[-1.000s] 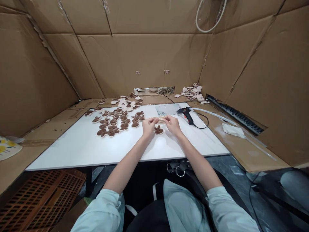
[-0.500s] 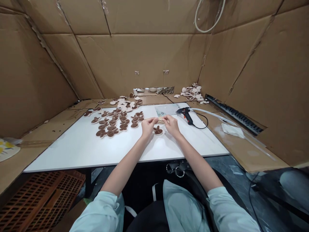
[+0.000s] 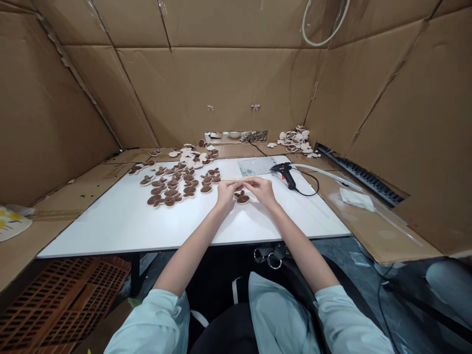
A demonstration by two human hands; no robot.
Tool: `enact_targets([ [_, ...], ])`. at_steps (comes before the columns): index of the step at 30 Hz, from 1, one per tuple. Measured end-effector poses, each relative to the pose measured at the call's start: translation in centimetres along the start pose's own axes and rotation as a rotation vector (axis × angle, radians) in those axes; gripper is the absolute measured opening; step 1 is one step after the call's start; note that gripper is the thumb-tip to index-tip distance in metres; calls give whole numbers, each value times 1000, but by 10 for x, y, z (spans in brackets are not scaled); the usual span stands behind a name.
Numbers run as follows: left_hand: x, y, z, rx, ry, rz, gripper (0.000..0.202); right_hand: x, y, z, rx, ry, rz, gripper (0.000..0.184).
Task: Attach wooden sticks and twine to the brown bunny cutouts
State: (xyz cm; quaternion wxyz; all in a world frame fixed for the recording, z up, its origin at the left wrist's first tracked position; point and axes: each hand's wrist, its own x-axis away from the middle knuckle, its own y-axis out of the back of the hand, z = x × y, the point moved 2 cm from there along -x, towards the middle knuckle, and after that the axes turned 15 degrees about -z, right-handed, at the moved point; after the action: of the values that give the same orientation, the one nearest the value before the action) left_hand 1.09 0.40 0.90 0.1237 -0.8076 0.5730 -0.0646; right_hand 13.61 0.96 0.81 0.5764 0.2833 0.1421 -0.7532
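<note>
From where I watch, the left hand (image 3: 226, 193) and right hand (image 3: 262, 191) meet over the white table (image 3: 110, 231), their fingers closed in a pinch on a thin pale strip (image 3: 230, 179), though the fingertips hide how firm the grip is. A brown-centred lobed cut-out (image 3: 242, 198) lies just below the hands, apart from the rows of similar pieces (image 3: 169, 189) to the left, apparently set there to stay within easy reach. The black glue gun (image 3: 285, 173) rests near the right hand, probably kept handy.
</note>
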Motion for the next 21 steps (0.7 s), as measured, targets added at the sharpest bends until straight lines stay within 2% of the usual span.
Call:
enact_targets([
  [3,-1,1,0,-3,6,18,11,0,0,1,7,-10,-13,9],
  [11,4,-5,-1,86,36,34,9,-3,0,-2,-95,-190,-64,9],
  [18,-3,-3,4,67,23,43,13,-3,-1,-2,-113,-213,-64,12],
  [21,-7,1,3,33,-24,32,15,-4,0,-5,-156,-225,-38,19],
])
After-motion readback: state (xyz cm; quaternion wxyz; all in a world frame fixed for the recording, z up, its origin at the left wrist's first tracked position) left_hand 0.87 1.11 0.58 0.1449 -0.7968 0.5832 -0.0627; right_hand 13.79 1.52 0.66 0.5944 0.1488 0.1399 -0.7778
